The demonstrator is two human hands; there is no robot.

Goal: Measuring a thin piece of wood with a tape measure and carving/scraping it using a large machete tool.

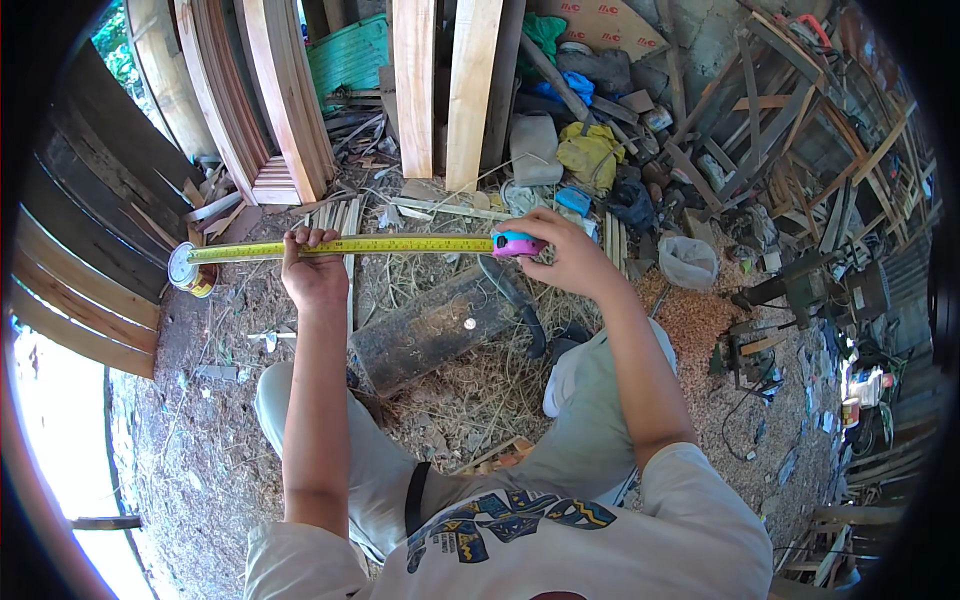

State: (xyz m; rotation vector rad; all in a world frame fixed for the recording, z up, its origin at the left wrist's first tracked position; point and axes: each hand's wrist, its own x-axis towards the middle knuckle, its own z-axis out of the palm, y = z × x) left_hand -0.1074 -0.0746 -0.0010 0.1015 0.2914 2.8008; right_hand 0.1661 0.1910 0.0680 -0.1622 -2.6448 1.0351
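Observation:
A yellow tape measure blade [410,244] stretches level across the view above the ground. Its pink and blue case [517,243] sits in my right hand [567,252], fingers closed round it. My left hand [316,272] grips the blade part way along, with its fingertips over the upper edge. The blade's free end reaches past that hand to the left, over a round can [183,268] with a pale top; whether it touches the can I cannot tell. Below the blade lies a dark squared log [430,330], with a black-handled tool [522,305] resting across its right end.
Upright planks [470,90] stand ahead, and stacked boards [85,300] line the left. Scrap wood [770,120] piles up at the far right, near a white tub [688,262] and wood shavings [695,315]. A yellow bag [590,155] and a jug [535,150] lie beyond my right hand.

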